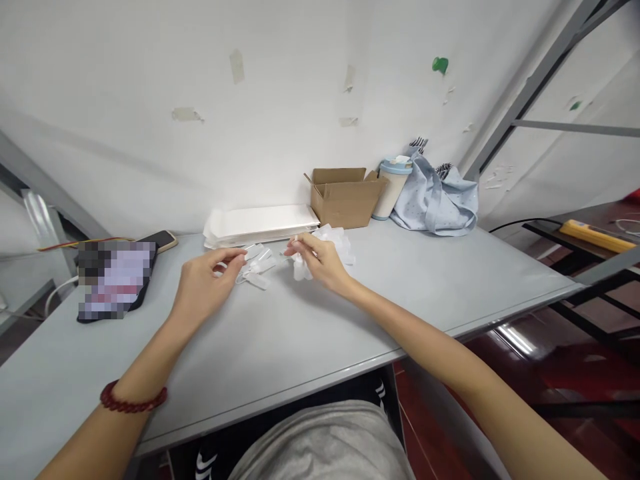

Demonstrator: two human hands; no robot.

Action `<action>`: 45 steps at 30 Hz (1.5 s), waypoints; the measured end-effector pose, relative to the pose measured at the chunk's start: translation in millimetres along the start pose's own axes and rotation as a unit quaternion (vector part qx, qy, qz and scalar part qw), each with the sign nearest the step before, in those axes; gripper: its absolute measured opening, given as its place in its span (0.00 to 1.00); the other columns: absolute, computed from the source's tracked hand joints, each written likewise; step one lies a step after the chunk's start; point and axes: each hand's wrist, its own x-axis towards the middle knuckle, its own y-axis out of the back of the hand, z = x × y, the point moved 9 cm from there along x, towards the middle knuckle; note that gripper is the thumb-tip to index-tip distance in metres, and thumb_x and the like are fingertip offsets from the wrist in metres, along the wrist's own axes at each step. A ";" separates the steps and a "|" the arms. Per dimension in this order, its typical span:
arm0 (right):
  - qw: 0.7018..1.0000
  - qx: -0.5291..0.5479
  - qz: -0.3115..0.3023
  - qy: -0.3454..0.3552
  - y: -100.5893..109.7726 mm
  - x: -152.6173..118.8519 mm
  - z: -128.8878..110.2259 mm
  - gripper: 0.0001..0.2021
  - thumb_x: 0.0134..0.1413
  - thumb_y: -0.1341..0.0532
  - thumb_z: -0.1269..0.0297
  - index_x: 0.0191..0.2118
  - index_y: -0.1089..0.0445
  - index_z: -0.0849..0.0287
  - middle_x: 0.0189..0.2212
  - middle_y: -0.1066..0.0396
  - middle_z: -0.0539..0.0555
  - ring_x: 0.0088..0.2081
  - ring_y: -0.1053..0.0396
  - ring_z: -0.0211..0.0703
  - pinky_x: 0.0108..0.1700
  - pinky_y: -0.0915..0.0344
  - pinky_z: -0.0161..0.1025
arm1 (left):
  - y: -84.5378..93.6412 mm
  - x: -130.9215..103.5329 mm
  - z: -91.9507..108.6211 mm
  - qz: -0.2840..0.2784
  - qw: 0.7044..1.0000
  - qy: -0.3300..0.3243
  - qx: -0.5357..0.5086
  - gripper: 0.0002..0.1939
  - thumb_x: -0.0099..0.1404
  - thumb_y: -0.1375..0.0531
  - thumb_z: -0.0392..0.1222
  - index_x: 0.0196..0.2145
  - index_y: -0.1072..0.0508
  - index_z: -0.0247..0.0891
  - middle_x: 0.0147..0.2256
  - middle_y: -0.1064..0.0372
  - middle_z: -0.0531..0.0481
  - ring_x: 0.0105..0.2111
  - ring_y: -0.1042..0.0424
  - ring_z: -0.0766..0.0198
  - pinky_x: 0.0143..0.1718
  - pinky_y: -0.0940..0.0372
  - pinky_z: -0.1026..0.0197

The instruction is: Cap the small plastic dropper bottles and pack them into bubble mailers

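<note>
Clear plastic pieces (257, 267) lie scattered on the grey worktop (310, 333) between my two hands, a little nearer the left one. Most look like small tubes or caps, with long axes running roughly left to right, tilted slightly toward the far wall. My left hand (203, 283) sits just left of them, thumb and forefinger pinched narrow; its grip seems to touch the end of one piece, though I cannot tell if it holds it. My right hand (320, 261) is just right of the pieces, in front of a small heap of the same clear plastic (336, 239), fingers closed on a small pale piece (299, 268) lifted off the surface. Behind stand stacked white trays (260, 223) and a cardboard box (343, 197).
</note>
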 end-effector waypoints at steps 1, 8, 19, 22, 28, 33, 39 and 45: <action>0.998 0.050 -0.009 -0.031 -1.2 -0.8 0.9 0.10 0.65 0.50 0.59 0.36 0.37 0.58 0.30 0.26 0.53 0.31 0.30 0.37 0.34 0.39 0.33 | -3.7 -1.2 2.9 -0.019 1.000 0.006 -0.018 0.12 0.59 0.41 0.47 0.35 0.21 0.41 0.35 0.22 0.50 0.28 0.28 0.62 0.28 0.35 0.64; 0.928 0.252 -0.183 -0.207 -36.5 -18.1 6.2 0.11 0.65 0.50 0.55 0.37 0.40 0.56 0.14 0.40 0.41 0.11 0.44 0.31 0.14 0.48 0.28 | -21.0 -8.7 19.5 -0.122 0.985 0.038 -0.113 0.16 0.59 0.41 0.52 0.38 0.21 0.41 0.30 0.22 0.50 0.27 0.27 0.62 0.31 0.33 0.62; 0.857 0.299 -0.331 -0.259 -66.4 -45.8 -9.7 0.19 0.65 0.50 0.57 0.32 0.31 0.65 0.13 0.40 0.44 0.12 0.46 0.30 0.12 0.50 0.29 | -28.6 -13.9 27.1 -0.178 0.964 0.008 -0.198 0.16 0.60 0.40 0.55 0.36 0.19 0.42 0.31 0.22 0.49 0.27 0.28 0.62 0.33 0.30 0.60; 0.857 0.311 -0.310 -0.269 -63.4 -43.0 -8.0 0.17 0.64 0.52 0.61 0.31 0.31 0.65 0.12 0.41 0.44 0.12 0.47 0.31 0.12 0.50 0.29 | -29.2 -14.3 24.0 -0.179 0.961 0.011 -0.210 0.18 0.63 0.43 0.55 0.37 0.19 0.41 0.29 0.23 0.48 0.28 0.28 0.62 0.34 0.30 0.58; 0.857 0.322 -0.300 -0.267 -61.3 -41.6 -5.9 0.18 0.63 0.51 0.60 0.31 0.30 0.65 0.13 0.41 0.45 0.12 0.46 0.31 0.12 0.50 0.30 | -24.1 -14.8 30.4 -0.167 0.960 -0.003 -0.225 0.10 0.59 0.37 0.50 0.33 0.20 0.43 0.30 0.23 0.49 0.29 0.29 0.62 0.30 0.31 0.62; 0.841 0.342 -0.321 -0.270 -63.9 -42.6 -9.3 0.16 0.59 0.53 0.65 0.34 0.30 0.66 0.15 0.40 0.46 0.13 0.46 0.31 0.14 0.48 0.31 | -23.1 -15.1 31.2 -0.159 0.960 -0.001 -0.230 0.11 0.59 0.37 0.50 0.30 0.21 0.41 0.26 0.25 0.50 0.27 0.30 0.63 0.29 0.32 0.62; 0.826 0.370 -0.330 -0.267 -62.5 -43.6 -13.4 0.12 0.46 0.48 0.72 0.36 0.30 0.66 0.15 0.43 0.44 0.14 0.49 0.30 0.15 0.53 0.29 | -25.0 -15.9 29.6 -0.165 0.950 -0.001 -0.266 0.09 0.59 0.36 0.47 0.35 0.20 0.42 0.29 0.25 0.50 0.28 0.29 0.63 0.30 0.31 0.62; 0.854 0.324 -0.318 -0.253 -60.2 -42.6 -12.1 0.09 0.48 0.47 0.74 0.35 0.31 0.64 0.16 0.40 0.44 0.15 0.47 0.29 0.17 0.50 0.30 | -21.2 -14.5 26.3 -0.132 0.959 0.019 -0.251 0.08 0.56 0.35 0.47 0.29 0.21 0.41 0.28 0.25 0.51 0.27 0.30 0.63 0.29 0.32 0.61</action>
